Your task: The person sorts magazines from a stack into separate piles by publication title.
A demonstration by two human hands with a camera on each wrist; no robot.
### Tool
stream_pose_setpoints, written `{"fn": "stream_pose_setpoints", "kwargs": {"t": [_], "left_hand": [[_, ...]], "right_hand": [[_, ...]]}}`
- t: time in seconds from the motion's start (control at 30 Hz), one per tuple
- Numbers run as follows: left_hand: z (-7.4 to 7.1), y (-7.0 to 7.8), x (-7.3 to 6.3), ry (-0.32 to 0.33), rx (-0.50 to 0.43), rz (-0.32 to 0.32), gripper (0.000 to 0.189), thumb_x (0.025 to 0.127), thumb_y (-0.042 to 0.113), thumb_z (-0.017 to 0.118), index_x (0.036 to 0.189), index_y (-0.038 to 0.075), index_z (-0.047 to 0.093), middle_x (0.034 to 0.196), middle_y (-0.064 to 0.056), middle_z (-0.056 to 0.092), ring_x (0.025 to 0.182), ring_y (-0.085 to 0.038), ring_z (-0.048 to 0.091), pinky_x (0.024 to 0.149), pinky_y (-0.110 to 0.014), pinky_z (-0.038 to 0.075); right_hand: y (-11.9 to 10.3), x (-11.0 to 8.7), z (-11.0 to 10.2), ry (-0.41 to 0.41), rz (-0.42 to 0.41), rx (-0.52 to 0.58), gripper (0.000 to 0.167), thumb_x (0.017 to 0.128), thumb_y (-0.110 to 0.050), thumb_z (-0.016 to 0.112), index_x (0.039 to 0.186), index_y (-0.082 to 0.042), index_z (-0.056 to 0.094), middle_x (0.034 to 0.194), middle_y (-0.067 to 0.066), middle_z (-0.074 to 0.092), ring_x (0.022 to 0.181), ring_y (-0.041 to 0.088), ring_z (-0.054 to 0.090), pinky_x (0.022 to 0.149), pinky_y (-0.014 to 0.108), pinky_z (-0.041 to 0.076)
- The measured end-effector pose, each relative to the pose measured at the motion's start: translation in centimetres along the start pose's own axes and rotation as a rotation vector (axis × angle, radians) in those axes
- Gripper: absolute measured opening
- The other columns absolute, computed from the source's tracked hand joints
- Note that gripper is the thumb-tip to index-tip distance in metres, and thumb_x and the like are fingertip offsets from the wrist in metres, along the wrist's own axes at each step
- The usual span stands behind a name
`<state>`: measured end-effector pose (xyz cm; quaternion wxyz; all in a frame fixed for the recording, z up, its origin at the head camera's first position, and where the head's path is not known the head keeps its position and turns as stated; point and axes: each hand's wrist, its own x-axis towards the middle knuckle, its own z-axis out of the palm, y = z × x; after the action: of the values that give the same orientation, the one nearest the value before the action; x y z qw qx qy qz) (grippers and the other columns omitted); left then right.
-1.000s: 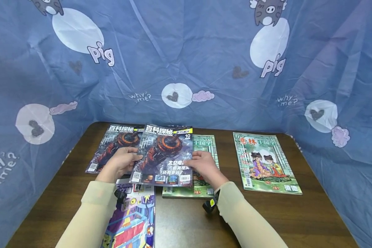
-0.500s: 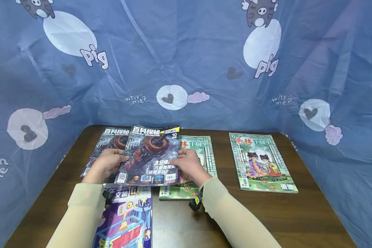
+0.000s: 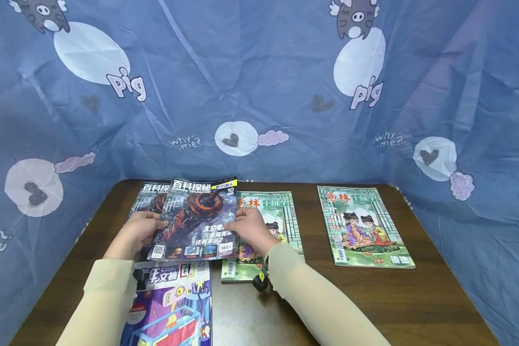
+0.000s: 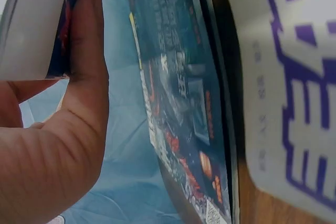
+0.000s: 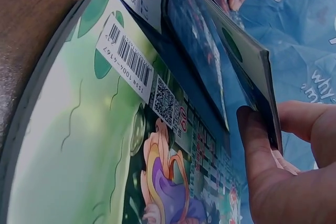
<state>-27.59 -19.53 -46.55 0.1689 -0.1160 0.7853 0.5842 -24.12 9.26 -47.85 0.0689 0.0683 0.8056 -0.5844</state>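
Note:
Both hands hold a magazine (image 3: 194,226) with a dark space-scene cover and an orange ring. My left hand (image 3: 136,233) grips its left edge and my right hand (image 3: 253,228) pinches its right edge. The right wrist view shows the held magazine (image 5: 254,66) raised above the others, between thumb and fingers. Beneath its left side lies a magazine with the same dark cover (image 3: 149,194), partly hidden. A green magazine (image 3: 283,235) with cartoon figures lies under its right side, its left part covered. Nearer me is a purple magazine (image 3: 168,312).
A second green magazine (image 3: 365,230) lies apart on the right of the brown wooden table (image 3: 393,307). A blue printed cloth (image 3: 242,72) hangs behind the table and along both sides.
Both hands have carried the held magazine leftward. It covers more of the matching dark magazine and less of the green one; more of the purple magazine's title shows. The head view has shifted slightly.

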Motion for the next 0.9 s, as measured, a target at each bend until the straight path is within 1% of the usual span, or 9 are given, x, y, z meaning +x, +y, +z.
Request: {"fn": "stream_pose_setpoints", "kwargs": {"t": [0.17, 0.4, 0.47, 0.53, 0.6, 0.67, 0.73, 0.77, 0.9], "left_hand": [[-0.3, 0.0, 0.4, 0.04, 0.028, 0.005, 0.024, 0.099, 0.001, 0.06, 0.118, -0.013, 0.054, 0.082, -0.009, 0.064, 0.065, -0.018, 0.065, 0.059, -0.035, 0.058], [-0.7, -0.1, 0.8, 0.085, 0.062, -0.04, 0.022, 0.099, 0.002, 0.06, 0.117, -0.011, 0.056, 0.09, -0.013, 0.063, 0.067, -0.019, 0.065, 0.06, -0.035, 0.057], [-0.8, -0.2, 0.9, 0.102, 0.064, -0.041, 0.022, 0.098, 0.001, 0.061, 0.115, -0.011, 0.056, 0.092, -0.014, 0.061, 0.067, -0.019, 0.064, 0.059, -0.035, 0.057], [-1.0, -0.2, 0.9, 0.114, 0.076, -0.044, 0.02, 0.098, 0.001, 0.061, 0.113, -0.011, 0.057, 0.091, -0.015, 0.061, 0.067, -0.019, 0.063, 0.058, -0.035, 0.056], [-1.1, -0.4, 1.1, 0.127, 0.09, -0.043, 0.015, 0.097, 0.002, 0.062, 0.107, -0.008, 0.058, 0.087, -0.012, 0.06, 0.065, -0.019, 0.062, 0.057, -0.035, 0.055], [-1.2, -0.5, 1.2, 0.139, 0.108, -0.039, 0.011, 0.097, 0.003, 0.063, 0.101, -0.006, 0.059, 0.083, -0.01, 0.059, 0.063, -0.018, 0.06, 0.055, -0.035, 0.053], [-1.3, -0.5, 1.4, 0.146, 0.125, -0.039, 0.01, 0.097, 0.005, 0.064, 0.098, -0.003, 0.059, 0.081, -0.009, 0.059, 0.063, -0.018, 0.059, 0.055, -0.035, 0.052], [-1.3, -0.5, 1.5, 0.153, 0.129, -0.044, 0.009, 0.097, 0.006, 0.064, 0.098, -0.002, 0.059, 0.081, -0.009, 0.059, 0.063, -0.018, 0.059, 0.055, -0.035, 0.051], [-1.4, -0.4, 1.9, 0.151, 0.121, -0.068, 0.014, 0.099, 0.007, 0.062, 0.106, -0.005, 0.059, 0.085, -0.011, 0.062, 0.065, -0.021, 0.063, 0.056, -0.036, 0.053]], "right_hand": [[0.1, 0.9, 0.7, 0.005, 0.008, -0.022, 0.064, 0.082, -0.019, 0.087, 0.135, 0.002, 0.059, 0.128, 0.014, 0.065, 0.117, 0.026, 0.061, 0.095, 0.04, 0.052], [-0.4, 1.6, 1.6, 0.006, 0.013, -0.05, 0.062, 0.08, -0.018, 0.088, 0.132, 0.002, 0.061, 0.126, 0.015, 0.066, 0.115, 0.027, 0.062, 0.091, 0.039, 0.054], [-0.5, 1.8, 1.9, 0.015, 0.009, -0.065, 0.061, 0.079, -0.018, 0.089, 0.129, 0.002, 0.062, 0.122, 0.013, 0.067, 0.11, 0.024, 0.063, 0.088, 0.037, 0.055], [-0.6, 1.9, 2.3, 0.02, 0.018, -0.068, 0.059, 0.079, -0.017, 0.089, 0.128, 0.002, 0.062, 0.115, 0.012, 0.068, 0.095, 0.019, 0.064, 0.082, 0.036, 0.056], [-0.6, 2.1, 2.5, 0.029, 0.024, -0.074, 0.057, 0.078, -0.016, 0.089, 0.125, 0.002, 0.063, 0.107, 0.009, 0.068, 0.079, 0.016, 0.061, 0.075, 0.035, 0.057], [-0.6, 2.4, 2.7, 0.033, 0.019, -0.085, 0.053, 0.077, -0.016, 0.09, 0.12, 0.001, 0.064, 0.1, 0.007, 0.065, 0.071, 0.014, 0.056, 0.07, 0.033, 0.056], [-0.6, 2.6, 2.8, 0.037, 0.011, -0.094, 0.049, 0.076, -0.015, 0.09, 0.115, 0.0, 0.064, 0.095, 0.005, 0.062, 0.067, 0.015, 0.054, 0.068, 0.032, 0.055], [-0.6, 2.7, 2.9, 0.041, 0.002, -0.108, 0.047, 0.076, -0.015, 0.09, 0.112, -0.001, 0.065, 0.095, 0.004, 0.061, 0.07, 0.014, 0.055, 0.068, 0.031, 0.054], [-0.6, 2.9, 2.9, 0.041, 0.008, -0.107, 0.04, 0.077, -0.014, 0.089, 0.106, -0.002, 0.064, 0.094, 0.006, 0.059, 0.071, 0.015, 0.053, 0.066, 0.031, 0.052]]}}
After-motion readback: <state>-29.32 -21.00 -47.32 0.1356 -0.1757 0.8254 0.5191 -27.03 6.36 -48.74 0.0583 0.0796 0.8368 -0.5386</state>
